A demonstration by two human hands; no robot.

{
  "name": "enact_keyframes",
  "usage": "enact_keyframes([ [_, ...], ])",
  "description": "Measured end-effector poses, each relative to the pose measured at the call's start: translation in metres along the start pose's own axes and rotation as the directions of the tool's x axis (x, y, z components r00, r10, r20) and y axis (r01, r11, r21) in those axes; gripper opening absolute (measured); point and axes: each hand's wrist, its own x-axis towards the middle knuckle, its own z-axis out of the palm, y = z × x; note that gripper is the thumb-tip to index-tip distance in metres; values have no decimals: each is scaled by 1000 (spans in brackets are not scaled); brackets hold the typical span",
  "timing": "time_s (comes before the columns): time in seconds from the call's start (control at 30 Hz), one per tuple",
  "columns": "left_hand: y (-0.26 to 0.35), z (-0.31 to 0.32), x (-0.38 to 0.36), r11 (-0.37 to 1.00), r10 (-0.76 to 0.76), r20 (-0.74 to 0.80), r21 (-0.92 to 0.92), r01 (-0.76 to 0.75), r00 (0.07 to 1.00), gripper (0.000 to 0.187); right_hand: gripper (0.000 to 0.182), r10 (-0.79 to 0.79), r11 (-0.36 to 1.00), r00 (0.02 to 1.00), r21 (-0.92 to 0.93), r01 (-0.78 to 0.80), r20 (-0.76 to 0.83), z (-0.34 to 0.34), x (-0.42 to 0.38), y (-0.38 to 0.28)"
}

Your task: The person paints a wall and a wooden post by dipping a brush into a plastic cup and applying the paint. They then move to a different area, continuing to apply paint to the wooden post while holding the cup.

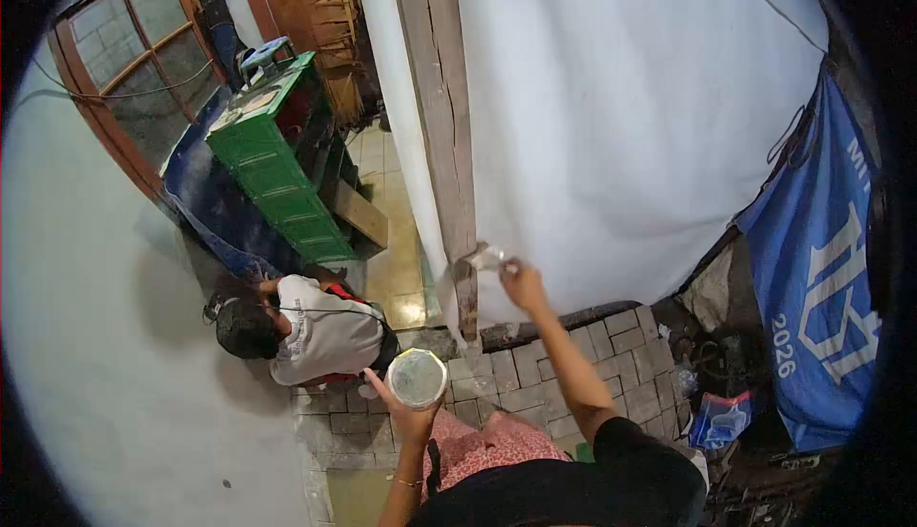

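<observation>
Left hand (409, 416) held a round tub (416, 377) below the wooden post (441, 126); right hand (523, 285) gripped a brush (485, 258) against that post, white sheet (630, 116) behind.

Crouching person (315, 331) left of post (447, 135)

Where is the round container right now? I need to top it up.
In the head view, low and left of centre: the left hand holds the round container, beside the crouching person.
</observation>
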Motion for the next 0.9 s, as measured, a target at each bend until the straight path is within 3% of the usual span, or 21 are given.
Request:
enact_keyframes([
  [0.07,0,1,0,998,0,-24,-58,-2,1000,132,19,-67,998,997,7,67,44,-61,26,-69],
  [0.1,0,2,0,994,-11,-43,-109,7,999,131,21,-187,981,982,57,186,11,-80,41,-86],
  [0.13,1,2,0,993,-5,-48,-114,-1,999,131,21,-263,965,964,-33,262,-35,-113,45,-134],
  [0.17,3,2,-1,993,-6,-53,-120,0,999,132,20,-229,973,973,-23,229,7,-141,51,-173],
  [0.2,5,1,-3,992,-8,-56,-125,1,998,132,19,-349,935,935,-87,343,-61,-162,61,-201],
  [0.27,5,-1,-5,995,11,-55,-102,-17,998,132,22,-499,862,850,-2,506,-170,-200,82,-263],
  [0.3,4,-1,-6,996,26,-56,-79,-30,998,132,24,-606,773,739,1,634,-293,-212,104,-283],
  [0.33,0,-1,-8,996,27,-57,-83,-32,998,132,23,-592,792,746,-48,609,-306,-230,106,-318],
  [0.37,-7,-3,-10,998,12,-54,-69,-16,998,132,26,-590,760,674,-22,650,-444,-236,113,-342],
  [0.4,-11,-3,-9,999,1,-54,-54,-4,999,132,26,-544,727,666,110,678,-511,-242,123,-361],
  [0.43,-11,-3,-9,998,7,-58,-57,-10,998,132,25,-572,617,574,153,772,-586,-245,125,-384],
  [0.5,-5,-4,-6,999,31,-74,-29,-33,997,131,24,-583,571,482,92,816,-654,-239,123,-405],
  [0.57,8,-3,-4,998,11,-84,-63,-16,996,131,25,-610,677,562,2,736,-559,-224,131,-397],
  [0.6,13,-3,-3,995,-16,-92,-100,7,996,131,25,-730,586,370,-248,771,-575,-202,153,-378],
  [0.63,11,-3,-2,995,-13,-94,-98,4,996,131,19,-706,591,417,-152,792,-572,-183,144,-367],
  [0.67,6,-4,-1,998,10,-100,-64,-16,995,130,20,-668,690,533,-164,705,-520,-168,130,-354],
  [0.7,1,-6,0,999,32,-103,-27,-35,994,130,22,-691,677,515,-204,707,-507,-151,123,-335],
  [0.73,-2,-7,0,999,33,-103,-25,-36,994,130,22,-675,674,542,-121,729,-500,-140,109,-318],
  [0.8,-7,-11,-2,999,32,-103,-29,-35,994,129,23,-560,781,695,-7,625,-451,-118,84,-279],
  [0.9,-7,-14,-4,997,34,-124,-67,-43,992,128,22,-469,845,805,81,529,-364,-82,47,-212],
])
